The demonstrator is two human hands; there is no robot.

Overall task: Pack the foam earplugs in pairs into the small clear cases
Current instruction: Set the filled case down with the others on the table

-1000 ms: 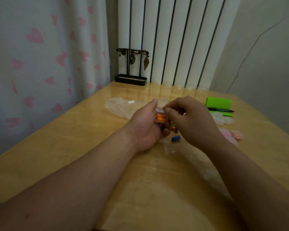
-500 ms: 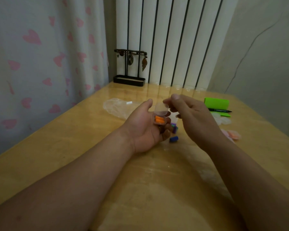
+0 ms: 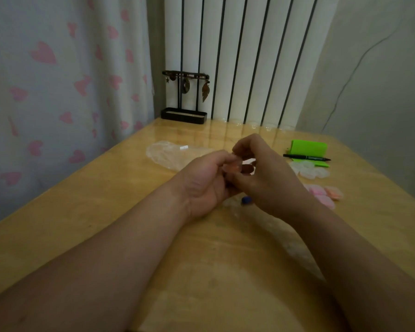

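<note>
Above the middle of the wooden table (image 3: 86, 212), my left hand (image 3: 201, 185) curls round a small clear case (image 3: 231, 167) with orange earplugs inside, seen only as a faint orange blur. My right hand (image 3: 266, 178) meets it from the right, its fingers pinching the case's top. A blue earplug (image 3: 246, 200) lies on the table just below the hands. Other loose earplugs are hidden behind my hands.
Packed cases with pink and orange earplugs (image 3: 326, 195) lie to the right, and empty clear cases (image 3: 309, 170) behind them. A green box (image 3: 308, 148) and a black pen (image 3: 306, 158) sit far right. A clear plastic bag (image 3: 170, 154) lies behind my hands; a black jewellery stand (image 3: 185, 97) at the back.
My right hand, which had lifted off the case half a second ago, has come back down onto it. My left fingers have curled closer round the case, hiding the orange earplugs.
</note>
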